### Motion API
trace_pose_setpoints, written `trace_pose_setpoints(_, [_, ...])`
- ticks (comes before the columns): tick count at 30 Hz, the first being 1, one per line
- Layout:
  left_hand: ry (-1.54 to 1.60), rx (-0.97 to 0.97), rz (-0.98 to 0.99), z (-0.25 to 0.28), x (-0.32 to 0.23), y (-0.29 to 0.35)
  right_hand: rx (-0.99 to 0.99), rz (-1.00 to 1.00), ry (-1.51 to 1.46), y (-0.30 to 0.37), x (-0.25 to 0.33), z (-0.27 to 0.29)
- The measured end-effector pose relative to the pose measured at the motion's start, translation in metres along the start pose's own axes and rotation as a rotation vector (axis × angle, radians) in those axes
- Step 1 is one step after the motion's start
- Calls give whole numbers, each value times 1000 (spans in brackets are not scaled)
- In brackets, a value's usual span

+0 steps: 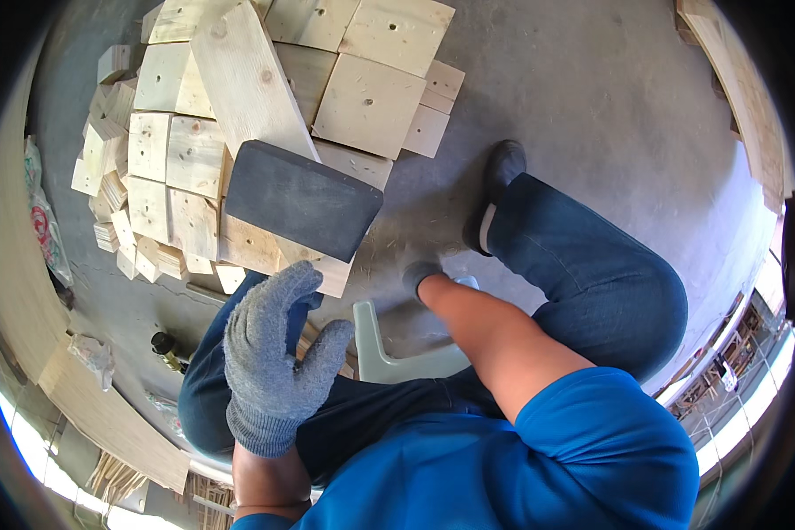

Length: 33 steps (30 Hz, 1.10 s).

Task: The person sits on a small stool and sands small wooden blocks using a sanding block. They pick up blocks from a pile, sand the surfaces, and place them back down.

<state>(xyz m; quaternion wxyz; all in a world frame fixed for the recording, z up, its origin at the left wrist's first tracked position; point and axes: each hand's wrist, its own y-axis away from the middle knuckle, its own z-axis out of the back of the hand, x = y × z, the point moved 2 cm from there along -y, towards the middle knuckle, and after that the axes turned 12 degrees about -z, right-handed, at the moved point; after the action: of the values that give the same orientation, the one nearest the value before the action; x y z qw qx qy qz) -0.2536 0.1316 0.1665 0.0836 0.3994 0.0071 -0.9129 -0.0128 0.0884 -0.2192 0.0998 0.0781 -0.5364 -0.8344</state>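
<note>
My left hand, in a grey knitted glove, is raised over my left thigh. Its thumb stands away from the fingers and nothing is in its grasp. Just beyond the fingertips lies a dark grey rectangular slab, resting on a long pale plank and wooden blocks. The plank slants across a big stack of square wooden blocks, many with a small hole or knot. My right arm reaches down between my legs, beside a pale green plastic stool. Only a grey-gloved bit of my right hand shows; its fingers are hidden.
Smaller wood pieces are heaped along the stack's left side. Plastic bags and a dark bottle are on the left. Large boards curve along the left rim, and wood lines the upper right. My shoe rests on concrete.
</note>
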Motion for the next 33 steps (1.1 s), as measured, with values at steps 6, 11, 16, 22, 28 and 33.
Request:
trace_pose_setpoints(6, [-18, 10, -49, 2, -1, 3, -186, 260, 96, -22, 33, -5])
trace_pose_setpoints(11, [3, 1, 17, 6, 1, 8, -261, 213, -116, -17, 70, 98])
trace_pose_setpoints(16, [21, 31, 75, 6, 3, 14, -377, 256, -283, -23, 76, 43])
trace_pose_setpoints(22, [-9, 28, 22, 7, 2, 12, 445, 420, 426, 26, 46, -20])
trace_pose_setpoints(28, [-45, -2, -45, 10, -14, 18, 219, 195, 211, 21, 26, 22])
trace_pose_setpoints(33, [-82, -32, -55, 11, -21, 24, 62, 192, 139, 64, 24, 112])
